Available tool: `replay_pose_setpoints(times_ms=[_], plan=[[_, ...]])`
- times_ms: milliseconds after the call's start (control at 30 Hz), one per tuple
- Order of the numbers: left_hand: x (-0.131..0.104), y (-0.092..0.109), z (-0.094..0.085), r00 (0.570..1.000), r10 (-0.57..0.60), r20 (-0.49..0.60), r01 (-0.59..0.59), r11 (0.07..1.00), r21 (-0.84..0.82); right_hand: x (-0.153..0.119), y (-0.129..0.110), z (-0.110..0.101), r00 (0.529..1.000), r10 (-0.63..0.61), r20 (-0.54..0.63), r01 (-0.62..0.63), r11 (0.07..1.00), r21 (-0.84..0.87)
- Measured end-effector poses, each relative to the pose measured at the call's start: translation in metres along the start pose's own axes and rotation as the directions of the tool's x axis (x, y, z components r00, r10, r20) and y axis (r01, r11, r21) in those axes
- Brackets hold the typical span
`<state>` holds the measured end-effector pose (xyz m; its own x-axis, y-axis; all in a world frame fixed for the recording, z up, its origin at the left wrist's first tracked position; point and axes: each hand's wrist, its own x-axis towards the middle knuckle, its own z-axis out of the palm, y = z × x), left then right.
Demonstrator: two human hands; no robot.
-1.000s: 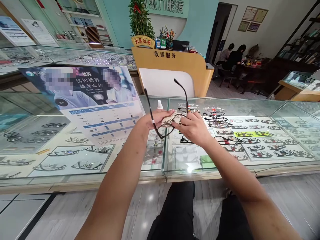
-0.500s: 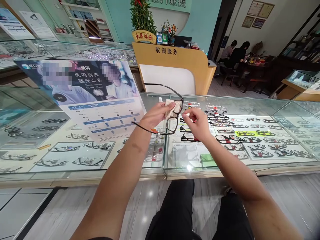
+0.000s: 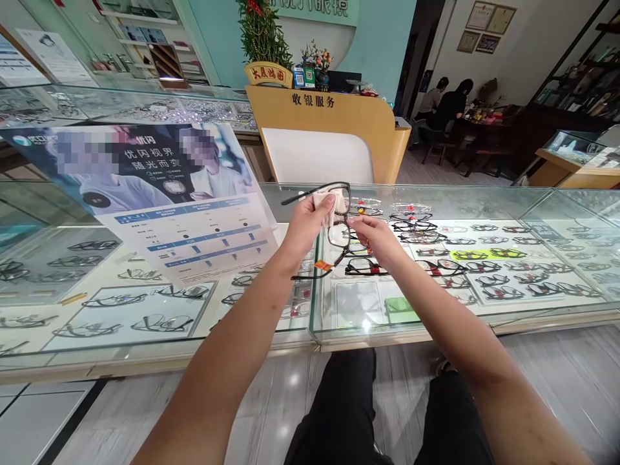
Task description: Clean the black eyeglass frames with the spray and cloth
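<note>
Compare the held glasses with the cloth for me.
The held glasses have a dark frame; the cloth is pale. The held glasses are stiff-framed, with temples unfolded, while the cloth is soft and bunched. The held glasses span more than the crumpled cloth. Both are in the left hand.

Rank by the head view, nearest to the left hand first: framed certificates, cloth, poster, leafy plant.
1. Cloth, in the left hand.
2. Poster, on its left.
3. Leafy plant, beyond, top centre.
4. Framed certificates, far wall, upper right.
</note>
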<state>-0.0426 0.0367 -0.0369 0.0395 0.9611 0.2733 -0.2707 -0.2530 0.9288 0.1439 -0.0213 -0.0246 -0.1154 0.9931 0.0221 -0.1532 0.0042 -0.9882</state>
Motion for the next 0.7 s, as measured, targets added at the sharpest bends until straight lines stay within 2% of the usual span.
replay_pose_setpoints(times_ms=[167, 467, 700], plan=[[0.000, -0.002, 0.001, 1.000, -0.006, 0.001, 0.006, 1.000, -0.026, -0.002, -0.002, 0.001, 0.998, -0.055, -0.003, 0.055, 0.999, -0.002], [-0.009, 0.009, 0.010, 0.998, -0.049, 0.028, 0.051, 0.998, -0.049, -0.001, -0.001, 0.002, 0.997, -0.020, 0.069, 0.011, 0.991, 0.131], [-0.002, 0.012, 0.001, 0.994, -0.089, 0.063, 0.090, 0.996, -0.019, -0.002, -0.009, -0.002, 0.993, -0.039, 0.115, 0.024, 0.991, 0.132]])
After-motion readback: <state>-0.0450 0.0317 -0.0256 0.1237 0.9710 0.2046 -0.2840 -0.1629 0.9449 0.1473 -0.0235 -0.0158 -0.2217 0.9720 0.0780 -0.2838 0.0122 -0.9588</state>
